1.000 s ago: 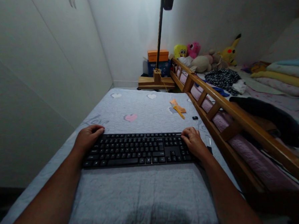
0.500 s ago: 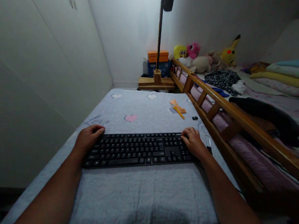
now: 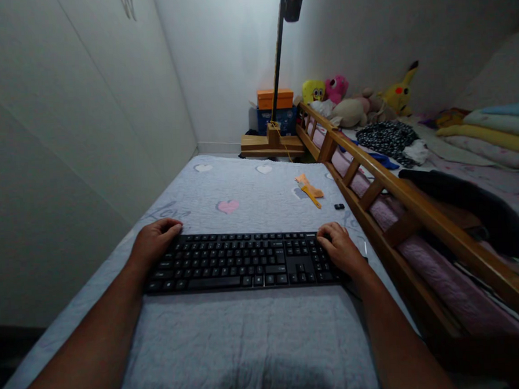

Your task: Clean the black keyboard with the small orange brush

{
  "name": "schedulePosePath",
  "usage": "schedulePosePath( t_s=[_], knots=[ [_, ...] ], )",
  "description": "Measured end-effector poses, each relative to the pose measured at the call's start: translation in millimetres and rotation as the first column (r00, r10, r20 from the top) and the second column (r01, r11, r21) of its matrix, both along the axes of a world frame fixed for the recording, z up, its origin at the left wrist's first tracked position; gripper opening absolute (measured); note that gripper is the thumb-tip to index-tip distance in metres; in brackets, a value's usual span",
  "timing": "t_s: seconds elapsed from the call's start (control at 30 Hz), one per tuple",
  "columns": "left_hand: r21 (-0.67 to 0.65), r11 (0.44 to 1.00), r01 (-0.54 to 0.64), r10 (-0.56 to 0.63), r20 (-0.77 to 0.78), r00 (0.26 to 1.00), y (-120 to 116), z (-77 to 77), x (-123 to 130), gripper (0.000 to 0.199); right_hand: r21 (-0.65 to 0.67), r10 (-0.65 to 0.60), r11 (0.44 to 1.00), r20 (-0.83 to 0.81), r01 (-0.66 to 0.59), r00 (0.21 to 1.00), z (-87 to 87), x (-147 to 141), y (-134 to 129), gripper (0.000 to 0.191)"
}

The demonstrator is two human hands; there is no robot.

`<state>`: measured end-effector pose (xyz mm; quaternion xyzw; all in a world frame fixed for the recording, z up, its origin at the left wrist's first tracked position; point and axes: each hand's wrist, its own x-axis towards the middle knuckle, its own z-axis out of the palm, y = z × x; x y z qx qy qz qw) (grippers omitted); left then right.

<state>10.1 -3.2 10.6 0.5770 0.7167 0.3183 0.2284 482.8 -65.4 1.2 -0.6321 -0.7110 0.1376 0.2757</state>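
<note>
A black keyboard [image 3: 237,260] lies across the patterned cloth [image 3: 249,328], its keys facing up. At its left end, my left hand [image 3: 157,237] is closed on the edge, with thumb and fingers reaching over the upper corner. My right hand [image 3: 339,245] grips the opposite end, fingers curled over the upper right corner by the number keys. Beyond it lie a yellow-handled brush [image 3: 310,196], an orange cloth [image 3: 315,190] under the brush, and a small black object [image 3: 339,206] too small to name.
A wooden rail [image 3: 376,179] runs along the right side, with a bed of clothes and plush toys [image 3: 351,111] behind it. A lamp stand on a wooden base [image 3: 257,143] stands beyond the far edge, near an orange box [image 3: 275,98]. Pale cabinet doors [image 3: 74,140] rise at left.
My right hand has shifted slightly to the right at the keyboard's end, and its wrist now covers most of a dark item beside it. The left hand and keyboard stay nearly in place.
</note>
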Motion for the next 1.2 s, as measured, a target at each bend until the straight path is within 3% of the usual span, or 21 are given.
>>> schedulePosePath(
  t_s=[0.27,0.47,0.63,0.73,0.87,1.03,1.2],
  knots=[
    [-0.005,1.000,-0.004,0.004,0.001,1.000,0,0.8,0,0.048,-0.102,0.032,0.994,0.045,-0.028,0.998,14.9,2,6,0.009],
    [-0.012,1.000,-0.001,0.001,-0.014,1.000,1,-0.9,-2,0.050,-0.268,0.141,0.956,0.074,-0.117,0.987,37.0,9,24,0.010],
    [-0.036,0.999,0.001,-0.001,-0.004,1.000,3,-4.6,-5,0.056,-0.318,0.128,0.943,0.067,-0.101,0.989,44.0,17,41,0.013],
    [-0.043,0.999,-0.003,0.003,0.000,1.000,3,-5.8,-5,0.056,-0.263,0.045,0.965,0.091,-0.019,0.995,41.7,32,54,0.012],
    [-0.041,0.999,-0.020,0.020,-0.017,1.000,3,-5.1,-5,0.054,-0.116,-0.182,0.973,0.139,0.199,0.973,34.9,64,72,0.016],
    [-0.047,0.998,-0.034,0.033,-0.037,0.999,2,-4.5,-6,0.053,0.058,-0.392,0.920,0.159,0.387,0.906,15.0,89,86,0.021],
    [-0.030,0.999,-0.036,0.034,-0.040,0.999,3,-8.1,-8,0.050,0.197,-0.487,0.867,0.150,0.457,0.860,-14.9,85,87,0.034]
  ],
)
